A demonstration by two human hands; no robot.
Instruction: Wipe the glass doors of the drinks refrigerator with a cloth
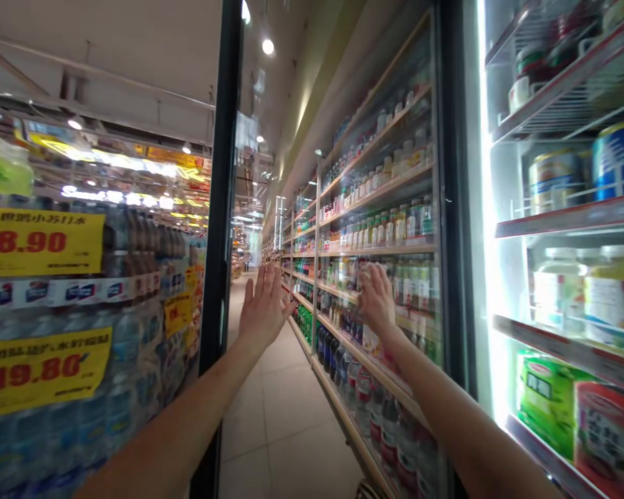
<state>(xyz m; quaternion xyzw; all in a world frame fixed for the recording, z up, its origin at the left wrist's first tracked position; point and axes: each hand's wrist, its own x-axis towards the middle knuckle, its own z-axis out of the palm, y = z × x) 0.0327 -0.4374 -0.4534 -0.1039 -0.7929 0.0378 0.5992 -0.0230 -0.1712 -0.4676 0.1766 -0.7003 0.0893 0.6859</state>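
Observation:
An opened glass fridge door point(301, 388) with a black frame point(221, 229) stands in front of me. My left hand point(264, 305) lies against the pane, fingers stretched out and holding nothing. Farther right, my right hand point(380, 301) is at the same glass, its fingers bent over a small, crumpled white cloth point(365, 276). Most of that cloth is hidden by the fingers. Shelves of bottles show through the pane or as reflections in it.
To the right is the lit fridge with wire shelves point(566, 222), holding cans, bottles point(613, 298) and a green pack point(546, 395). On the left rise stacked bottle packs point(46, 436) with yellow price signs point(41, 242). A tiled floor point(291, 430) shows through the glass.

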